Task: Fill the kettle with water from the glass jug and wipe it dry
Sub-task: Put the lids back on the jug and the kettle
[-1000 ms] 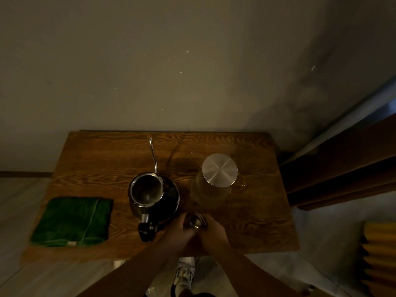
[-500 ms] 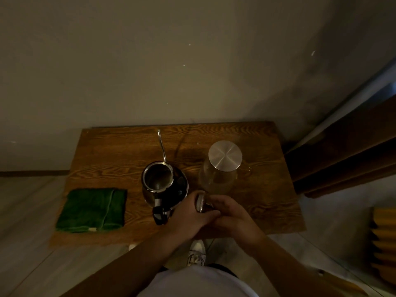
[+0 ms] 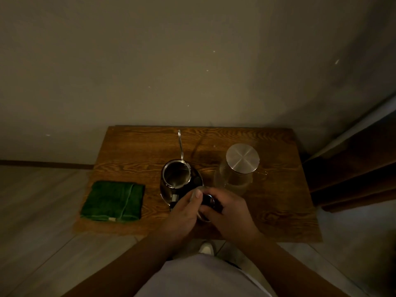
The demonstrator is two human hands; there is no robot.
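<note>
A steel gooseneck kettle (image 3: 176, 176) stands open-topped at the middle of the small wooden table (image 3: 132, 151), its thin spout pointing to the far edge. To its right stands the glass jug (image 3: 234, 175), closed by a round metal cap. Just in front of the kettle, my left hand (image 3: 184, 213) and my right hand (image 3: 229, 213) are together around the kettle lid (image 3: 207, 200), a small round piece with a dark knob, mostly hidden by my fingers. A folded green cloth (image 3: 112, 201) lies at the table's front left.
The table stands against a plain wall. A dark wooden piece of furniture (image 3: 353, 168) rises just to the right of the table. Pale floor shows on the left and in front, with a white shoe (image 3: 206, 247) under the table's front edge.
The camera has shifted, so the table sits differently in view. Both hands stay joined on the lid in front of the kettle, and the lid has turned between the fingers.
</note>
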